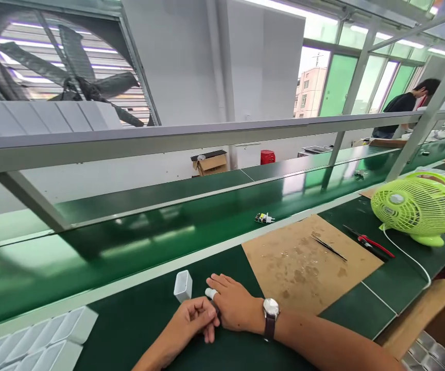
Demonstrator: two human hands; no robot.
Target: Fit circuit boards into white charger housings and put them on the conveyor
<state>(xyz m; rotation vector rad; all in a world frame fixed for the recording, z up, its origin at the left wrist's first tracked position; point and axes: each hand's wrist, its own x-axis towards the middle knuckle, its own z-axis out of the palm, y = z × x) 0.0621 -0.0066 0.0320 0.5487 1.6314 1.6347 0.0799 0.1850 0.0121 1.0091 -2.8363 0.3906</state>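
Left hand [196, 318] curled, right hand [238, 305] outstretched; dark sliver [216, 308] between mostly hidden, can't tell whether pinched.

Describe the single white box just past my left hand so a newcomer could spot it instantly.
Find the dark green workbench, then your left hand over its near side. Just beyond that hand is a small open-topped white box. Unlike the white boxes packed in rows at lower left, it stands alone.

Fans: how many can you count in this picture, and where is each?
2. A large dark-bladed fan is at upper left, its lower part partly hidden; a lime-green fan sits on the bench at right, near the red-handled pliers. No others show.
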